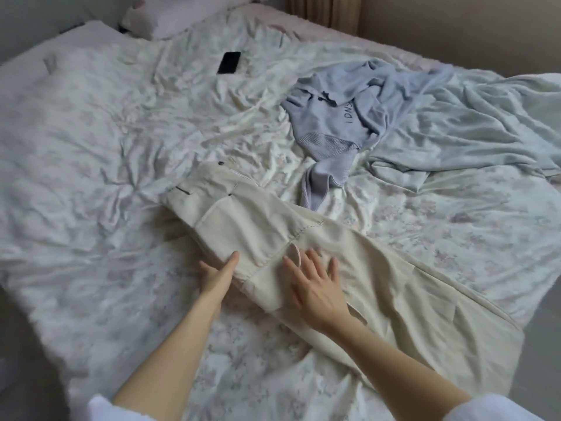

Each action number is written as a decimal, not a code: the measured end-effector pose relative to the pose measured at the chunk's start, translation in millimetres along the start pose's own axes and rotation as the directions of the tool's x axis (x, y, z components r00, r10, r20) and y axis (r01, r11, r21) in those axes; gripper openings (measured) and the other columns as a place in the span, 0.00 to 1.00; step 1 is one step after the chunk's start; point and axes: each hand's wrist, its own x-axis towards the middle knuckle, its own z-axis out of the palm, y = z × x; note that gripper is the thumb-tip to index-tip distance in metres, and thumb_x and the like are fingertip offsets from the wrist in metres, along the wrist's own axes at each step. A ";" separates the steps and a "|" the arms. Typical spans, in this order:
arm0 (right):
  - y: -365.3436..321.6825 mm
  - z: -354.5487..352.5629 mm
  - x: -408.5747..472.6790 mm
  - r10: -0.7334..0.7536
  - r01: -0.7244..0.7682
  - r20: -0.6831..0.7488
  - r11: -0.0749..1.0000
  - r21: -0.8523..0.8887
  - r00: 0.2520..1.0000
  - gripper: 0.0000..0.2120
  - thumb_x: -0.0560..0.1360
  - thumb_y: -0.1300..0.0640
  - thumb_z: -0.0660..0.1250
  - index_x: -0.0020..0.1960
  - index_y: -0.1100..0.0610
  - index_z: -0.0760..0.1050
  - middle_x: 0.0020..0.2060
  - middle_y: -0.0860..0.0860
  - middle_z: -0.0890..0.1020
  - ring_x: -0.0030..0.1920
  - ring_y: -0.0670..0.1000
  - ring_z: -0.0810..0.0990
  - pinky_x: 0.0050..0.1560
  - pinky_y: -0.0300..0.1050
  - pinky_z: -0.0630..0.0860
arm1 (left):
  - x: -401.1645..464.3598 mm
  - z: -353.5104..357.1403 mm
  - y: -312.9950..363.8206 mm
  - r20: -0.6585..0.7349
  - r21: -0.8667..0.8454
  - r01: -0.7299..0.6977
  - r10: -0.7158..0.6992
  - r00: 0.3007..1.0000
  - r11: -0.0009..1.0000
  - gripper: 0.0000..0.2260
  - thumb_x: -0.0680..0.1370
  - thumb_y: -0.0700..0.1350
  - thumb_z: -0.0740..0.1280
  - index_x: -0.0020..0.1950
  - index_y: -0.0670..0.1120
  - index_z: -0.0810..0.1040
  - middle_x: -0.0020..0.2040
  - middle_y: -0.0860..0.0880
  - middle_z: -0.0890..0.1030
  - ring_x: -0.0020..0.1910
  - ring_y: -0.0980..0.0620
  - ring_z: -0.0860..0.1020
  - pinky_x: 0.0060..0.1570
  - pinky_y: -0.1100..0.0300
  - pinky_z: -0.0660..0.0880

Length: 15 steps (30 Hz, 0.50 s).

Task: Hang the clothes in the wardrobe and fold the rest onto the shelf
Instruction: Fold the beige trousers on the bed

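Rumpled floral bedding covers the bed (91, 165). Cream trousers (349, 268) lie diagonally across its near middle, waistband toward the far left. Left hand (217, 276) touches their near edge, fingers straight. Right hand (315, 284) rests flat on them, fingers spread. Farther right lies a crumpled pale blue sweater (343, 117); a black phone (229, 62) sits at the far side.

place: somebody's bedroom at home
giveaway: big bed (91, 165) with rumpled floral sheets, pillow (158, 21) at the head
also: phone (229, 62) and loose clothes lying on the covers
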 end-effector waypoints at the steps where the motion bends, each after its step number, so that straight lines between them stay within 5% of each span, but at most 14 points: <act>1: -4.4 7.1 6.3 0.017 -0.016 0.061 1.000 -0.007 0.998 0.26 0.79 0.47 0.52 0.76 0.46 0.52 0.75 0.53 0.57 0.76 0.58 0.50 0.69 0.66 0.43 | 9.1 -2.4 -2.3 0.052 -0.097 0.032 -0.027 0.998 0.995 0.41 0.74 0.54 0.70 0.76 0.41 0.51 0.73 0.41 0.63 0.70 0.43 0.66 0.68 0.49 0.65; 6: -11.9 35.3 18.6 0.113 -0.102 0.206 0.993 -0.064 0.972 0.27 0.79 0.45 0.48 0.76 0.42 0.43 0.77 0.52 0.49 0.76 0.56 0.40 0.69 0.68 0.37 | 47.2 -7.3 -0.9 0.166 -0.525 0.158 -0.081 0.983 0.836 0.23 0.71 0.45 0.74 0.62 0.42 0.69 0.63 0.43 0.76 0.59 0.46 0.75 0.60 0.49 0.73; 12: -17.8 29.7 15.0 0.214 -0.236 0.209 0.968 0.087 0.954 0.26 0.79 0.50 0.52 0.75 0.39 0.51 0.76 0.45 0.52 0.76 0.49 0.43 0.72 0.61 0.41 | 64.1 -15.5 32.4 0.402 -0.633 0.291 -0.016 0.915 0.718 0.19 0.74 0.52 0.70 0.61 0.45 0.76 0.55 0.46 0.81 0.53 0.46 0.78 0.50 0.53 0.74; 15: -23.9 18.1 18.2 0.313 -0.352 0.178 0.900 0.258 0.933 0.24 0.78 0.56 0.55 0.72 0.42 0.62 0.74 0.47 0.60 0.75 0.48 0.54 0.72 0.55 0.51 | 59.3 -20.6 52.4 0.358 -0.665 0.248 0.008 0.934 0.704 0.14 0.74 0.49 0.70 0.57 0.45 0.77 0.49 0.47 0.81 0.47 0.48 0.79 0.42 0.54 0.75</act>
